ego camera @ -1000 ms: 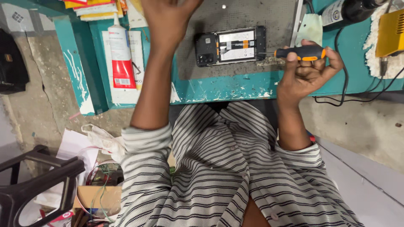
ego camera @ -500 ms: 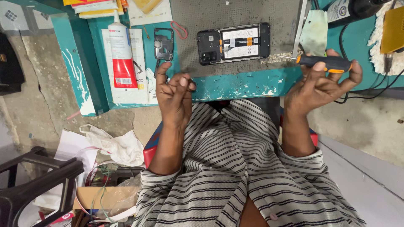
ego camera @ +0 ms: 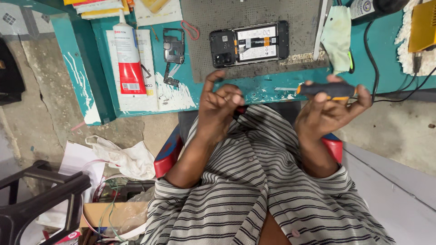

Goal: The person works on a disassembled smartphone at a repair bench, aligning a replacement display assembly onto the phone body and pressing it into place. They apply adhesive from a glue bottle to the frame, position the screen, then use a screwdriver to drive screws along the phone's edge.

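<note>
The person sits at a teal workbench [ego camera: 136, 97], both hands raised just in front of its near edge. The right hand [ego camera: 329, 113] is clamped around a screwdriver [ego camera: 328, 90] with a black and orange handle, held level, fingers wrapped over the top and the thumb out to the side. Its thin metal shaft points left, toward the other hand, over the bench edge. The left hand [ego camera: 219, 106] is curled, fingertips drawn together near the thumb with the index finger lifted; whether it pinches anything small I cannot tell.

Beyond the hands, on a grey work mat [ego camera: 254, 41], lies an opened phone [ego camera: 249, 44] with its back cover off, the battery and camera block exposed, well apart from both hands. To the left of the mat rests a dark inner frame piece [ego camera: 173, 52] on the bench, and further left a white bottle [ego camera: 129, 59] with a red label lies on its side on a sheet of paper. A pale green cloth [ego camera: 337, 36] sits at the right of the mat, with a black cable [ego camera: 370, 59] running past it. The person wears a striped shirt [ego camera: 254, 190]. On the floor at left sit a crumpled white bag [ego camera: 120, 156] and a black stool [ego camera: 36, 199].
</note>
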The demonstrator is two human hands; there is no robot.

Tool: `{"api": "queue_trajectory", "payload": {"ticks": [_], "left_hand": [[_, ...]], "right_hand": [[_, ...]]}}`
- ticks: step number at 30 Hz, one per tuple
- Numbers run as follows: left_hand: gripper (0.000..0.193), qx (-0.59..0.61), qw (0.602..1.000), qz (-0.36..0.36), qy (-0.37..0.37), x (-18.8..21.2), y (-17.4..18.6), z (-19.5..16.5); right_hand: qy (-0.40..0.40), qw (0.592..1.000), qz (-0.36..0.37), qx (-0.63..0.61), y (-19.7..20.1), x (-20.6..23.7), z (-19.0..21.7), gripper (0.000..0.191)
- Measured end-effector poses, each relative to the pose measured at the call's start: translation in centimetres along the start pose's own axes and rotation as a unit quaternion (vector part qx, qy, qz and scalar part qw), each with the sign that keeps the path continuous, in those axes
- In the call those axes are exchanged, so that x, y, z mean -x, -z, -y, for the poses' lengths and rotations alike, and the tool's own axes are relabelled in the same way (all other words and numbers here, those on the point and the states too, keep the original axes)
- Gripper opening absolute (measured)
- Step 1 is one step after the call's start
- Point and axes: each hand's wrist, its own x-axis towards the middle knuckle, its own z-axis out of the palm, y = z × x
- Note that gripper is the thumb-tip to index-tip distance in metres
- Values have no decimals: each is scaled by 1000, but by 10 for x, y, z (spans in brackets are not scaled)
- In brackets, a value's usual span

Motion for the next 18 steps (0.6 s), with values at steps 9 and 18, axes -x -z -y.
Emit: {"api": "queue_trajectory", "payload": {"ticks": [9, 18], "left_hand": [[58, -74, 996, 32, 42, 3, -15, 13], [54, -101, 992, 61, 35, 4, -13, 13]], "right_hand": [[8, 999, 51, 6, 4, 22, 12, 71], [21, 998, 53, 7, 9, 20, 10, 71]]}}
